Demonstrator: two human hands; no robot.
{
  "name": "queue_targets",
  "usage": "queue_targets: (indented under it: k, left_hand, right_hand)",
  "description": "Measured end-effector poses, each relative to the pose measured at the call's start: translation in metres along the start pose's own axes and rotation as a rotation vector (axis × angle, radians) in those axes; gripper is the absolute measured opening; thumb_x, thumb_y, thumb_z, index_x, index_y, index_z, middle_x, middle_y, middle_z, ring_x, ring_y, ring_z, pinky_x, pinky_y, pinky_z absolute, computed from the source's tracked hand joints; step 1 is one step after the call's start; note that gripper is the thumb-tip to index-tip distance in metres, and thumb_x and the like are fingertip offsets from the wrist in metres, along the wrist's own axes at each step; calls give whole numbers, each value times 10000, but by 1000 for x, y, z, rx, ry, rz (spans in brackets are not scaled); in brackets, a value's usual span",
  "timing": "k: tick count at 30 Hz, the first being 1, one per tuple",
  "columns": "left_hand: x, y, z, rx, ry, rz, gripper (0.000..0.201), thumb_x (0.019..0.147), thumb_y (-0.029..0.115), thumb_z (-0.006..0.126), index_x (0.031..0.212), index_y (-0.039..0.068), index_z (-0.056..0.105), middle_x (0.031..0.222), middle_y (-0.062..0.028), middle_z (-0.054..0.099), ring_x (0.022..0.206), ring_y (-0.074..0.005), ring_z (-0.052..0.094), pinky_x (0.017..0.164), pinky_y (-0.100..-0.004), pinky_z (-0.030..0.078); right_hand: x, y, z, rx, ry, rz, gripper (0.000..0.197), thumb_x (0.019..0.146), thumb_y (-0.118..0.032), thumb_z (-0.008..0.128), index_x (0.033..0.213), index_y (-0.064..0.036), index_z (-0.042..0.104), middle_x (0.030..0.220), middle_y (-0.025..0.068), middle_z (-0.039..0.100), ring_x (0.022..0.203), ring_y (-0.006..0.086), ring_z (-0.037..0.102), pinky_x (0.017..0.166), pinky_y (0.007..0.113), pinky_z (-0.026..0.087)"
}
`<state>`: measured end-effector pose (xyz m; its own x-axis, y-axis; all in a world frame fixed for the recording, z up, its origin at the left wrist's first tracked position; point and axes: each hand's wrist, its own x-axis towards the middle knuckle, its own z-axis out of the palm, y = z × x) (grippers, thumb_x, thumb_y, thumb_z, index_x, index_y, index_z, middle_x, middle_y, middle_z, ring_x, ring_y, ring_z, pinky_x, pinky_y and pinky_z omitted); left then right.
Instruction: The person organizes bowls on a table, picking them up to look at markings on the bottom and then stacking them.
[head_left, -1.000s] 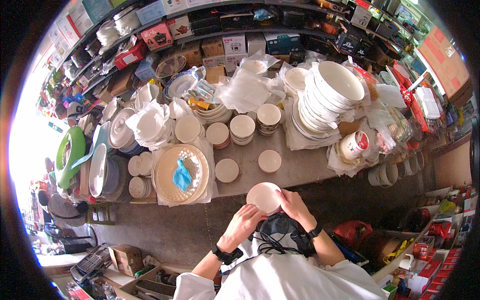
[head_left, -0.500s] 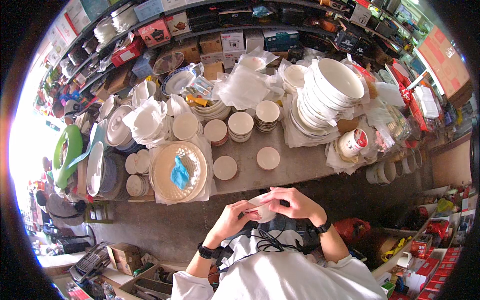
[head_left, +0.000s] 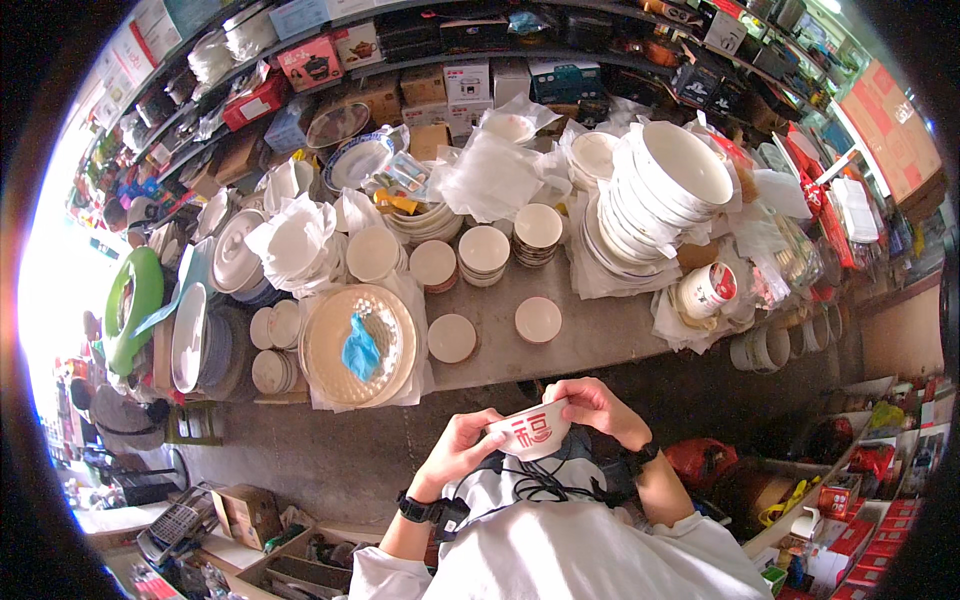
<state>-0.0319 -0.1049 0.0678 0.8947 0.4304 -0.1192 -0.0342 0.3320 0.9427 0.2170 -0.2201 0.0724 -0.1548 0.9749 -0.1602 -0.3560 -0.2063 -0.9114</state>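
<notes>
A small white bowl (head_left: 530, 432) with red markings on its outer side is held up in front of my body, tilted so that side shows. My left hand (head_left: 462, 446) grips its left edge between thumb and fingers. At the opposite edge, my right hand (head_left: 594, 408) pinches the rim. Beyond my hands, two single bowls stand on the table: one on the left (head_left: 452, 338) and one on the right (head_left: 538, 319). Behind them are short stacks of similar bowls, a left stack (head_left: 433, 264), a middle stack (head_left: 483, 250) and a right stack (head_left: 537, 228).
On the table (head_left: 610, 318), a large cream basket-patterned dish (head_left: 400, 350) holds a blue cloth (head_left: 360, 347). Tall stacked white bowls (head_left: 680, 165) and a white-and-red cup (head_left: 707, 290) stand to the right. Boxed goods (head_left: 467, 82) fill shelves behind. Low cartons (head_left: 250, 515) are near the lower left.
The bowl has been turned so its red-marked side faces up into view. My right hand has shifted from lying over the bowl to pinching its right rim.
</notes>
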Motion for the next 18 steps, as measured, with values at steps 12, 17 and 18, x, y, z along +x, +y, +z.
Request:
queue_targets:
  k: [12,17,18]
  left_hand:
    - [14,-27,-7,149,-136,-63,121,1002,97,567,1053,-12,558,917,-37,575,880,-97,517,799,-268,456]
    - [26,-46,-6,202,-157,-99,151,1018,133,540,1083,-3,554,890,-38,556,853,-103,512,763,-262,449]
    - [27,-47,-5,198,-154,-97,151,1018,133,540,1083,-3,554,890,-38,556,853,-103,512,763,-262,449]
  right_hand:
    - [-13,-9,-16,-569,-145,71,258,975,-122,595,1200,-1,633,1040,121,720,963,163,650,875,320,507]
    - [-8,-5,-29,-462,-210,248,273,971,-134,622,1210,-4,642,1015,103,738,907,135,646,864,313,507]
    - [-7,-1,-32,-464,-213,252,273,971,-134,622,1210,-4,642,1015,103,738,907,135,646,864,313,507]
